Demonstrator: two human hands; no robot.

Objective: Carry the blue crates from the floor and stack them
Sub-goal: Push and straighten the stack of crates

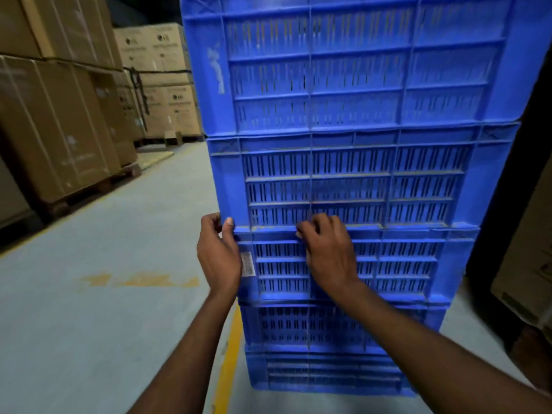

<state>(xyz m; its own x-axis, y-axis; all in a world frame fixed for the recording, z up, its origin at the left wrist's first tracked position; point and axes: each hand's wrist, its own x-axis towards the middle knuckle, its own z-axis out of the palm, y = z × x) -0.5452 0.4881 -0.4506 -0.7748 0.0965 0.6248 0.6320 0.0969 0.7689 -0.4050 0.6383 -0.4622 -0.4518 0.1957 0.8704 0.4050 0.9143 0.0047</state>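
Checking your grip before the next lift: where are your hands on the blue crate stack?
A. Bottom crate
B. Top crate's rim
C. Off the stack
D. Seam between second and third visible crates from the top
D: the left hand grips the corner and the right hand the front, at that seam in the blue crate stack.

Likely a warehouse: palletised cardboard boxes [59, 121], concrete floor [104, 264], stacked crates [352, 180].

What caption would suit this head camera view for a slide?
Both hands, left hand and right hand, touch a tall stack of blue crates beside cardboard boxes.
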